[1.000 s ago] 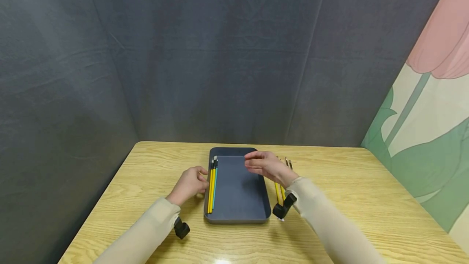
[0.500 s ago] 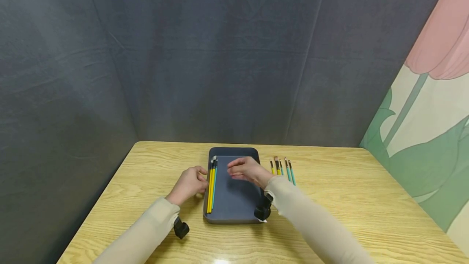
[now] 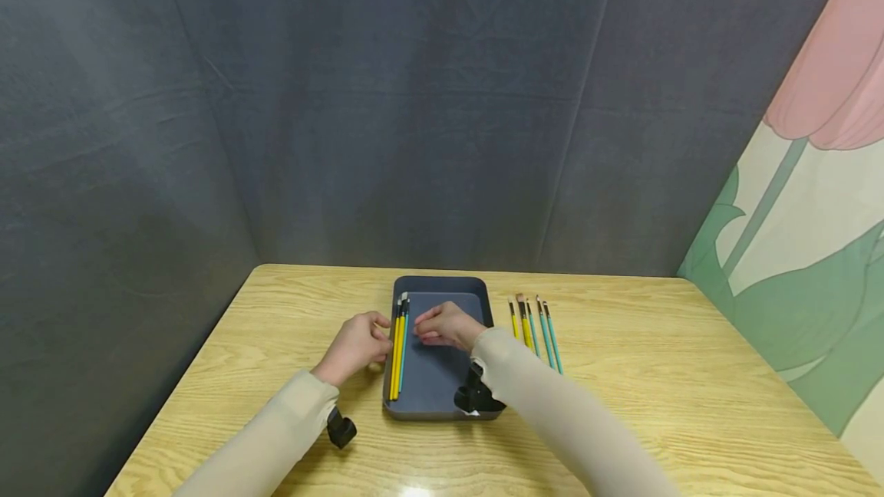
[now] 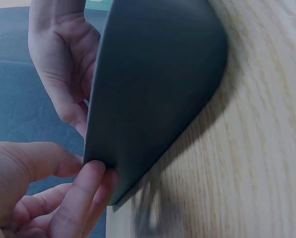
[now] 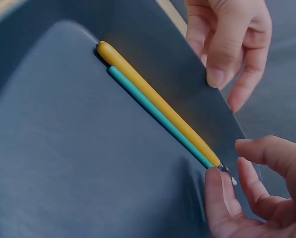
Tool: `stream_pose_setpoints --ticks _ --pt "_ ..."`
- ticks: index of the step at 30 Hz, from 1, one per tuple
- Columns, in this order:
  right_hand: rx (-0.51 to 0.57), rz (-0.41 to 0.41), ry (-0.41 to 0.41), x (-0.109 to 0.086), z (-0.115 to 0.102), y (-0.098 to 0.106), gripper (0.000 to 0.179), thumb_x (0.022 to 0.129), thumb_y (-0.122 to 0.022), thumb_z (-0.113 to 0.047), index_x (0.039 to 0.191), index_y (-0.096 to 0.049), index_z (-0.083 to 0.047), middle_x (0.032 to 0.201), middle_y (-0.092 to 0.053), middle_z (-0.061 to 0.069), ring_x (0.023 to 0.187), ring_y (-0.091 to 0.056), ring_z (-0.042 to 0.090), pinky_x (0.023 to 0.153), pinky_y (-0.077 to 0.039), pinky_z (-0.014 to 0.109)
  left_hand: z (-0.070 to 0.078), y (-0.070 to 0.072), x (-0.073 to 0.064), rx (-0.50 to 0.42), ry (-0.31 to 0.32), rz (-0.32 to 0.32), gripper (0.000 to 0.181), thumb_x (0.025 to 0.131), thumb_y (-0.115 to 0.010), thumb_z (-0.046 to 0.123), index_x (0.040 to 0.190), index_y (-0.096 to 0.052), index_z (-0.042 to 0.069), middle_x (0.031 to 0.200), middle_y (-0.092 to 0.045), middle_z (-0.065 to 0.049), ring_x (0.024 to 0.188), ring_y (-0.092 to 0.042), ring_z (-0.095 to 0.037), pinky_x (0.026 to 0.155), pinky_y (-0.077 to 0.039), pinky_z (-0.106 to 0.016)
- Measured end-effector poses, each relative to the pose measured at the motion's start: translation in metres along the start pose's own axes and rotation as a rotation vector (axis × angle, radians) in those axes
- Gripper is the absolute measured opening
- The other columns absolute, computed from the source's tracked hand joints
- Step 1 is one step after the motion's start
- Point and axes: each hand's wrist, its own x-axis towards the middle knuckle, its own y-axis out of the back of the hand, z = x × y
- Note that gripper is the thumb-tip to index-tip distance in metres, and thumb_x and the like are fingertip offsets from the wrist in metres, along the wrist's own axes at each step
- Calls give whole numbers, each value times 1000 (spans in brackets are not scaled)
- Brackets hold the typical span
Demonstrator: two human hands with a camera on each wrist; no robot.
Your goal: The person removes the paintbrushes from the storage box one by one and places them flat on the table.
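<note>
A dark grey tray [image 3: 433,382] stands on the table, with two yellow paintbrushes [image 3: 396,370] and a teal paintbrush [image 5: 160,117] side by side along its left wall. My left hand [image 3: 355,347] holds that wall from outside, thumb at the rim and fingers against the outer face in the left wrist view. Over the tray, my right hand [image 3: 447,326] has its fingers loosely bent and apart, nothing held between them. In the right wrist view its fingertips are right at the bristle end of the brushes, one overlapping the teal handle's end.
To the tray's right, several more paintbrushes [image 3: 548,332], yellow and teal, lie in a row on the wooden table [image 3: 656,382]. A dark grey curtain [image 3: 414,113] hangs behind the table, and a flower-patterned wall [image 3: 808,251] is at the right.
My right hand has moved left across the tray to the brushes at its left wall, uncovering the row on the table. The left hand has stayed at the tray's wall.
</note>
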Motion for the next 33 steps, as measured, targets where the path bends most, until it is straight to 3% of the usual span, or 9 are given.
stream_pose_setpoints --ticks 10,20,33 --pt "-29 36 -36 8 -1 -8 20 86 -67 -1 105 -67 5 88 -67 8 74 -62 12 79 -60 29 -1 0 -1 -4 -7 -4 36 77 -65 -4 113 -61 -5 79 -64 -10 63 -64 -15 60 -59 -29" --pt "-47 75 -6 16 1 -16 16 82 -68 3 97 -68 8 77 -65 5 63 -59 10 70 -61 27 -2 -1 0 -12 6 -8 36 78 -66 -4 113 -61 -5 81 -65 -10 64 -64 -15 61 -60 -29" --pt "-98 128 -28 19 -4 -26 12 80 -69 7 92 -68 9 71 -60 4 57 -56 9 67 -61 26 -2 0 2 -13 -2 -15 36 78 -66 -3 114 -61 -5 80 -65 -10 64 -65 -15 61 -60 -29"
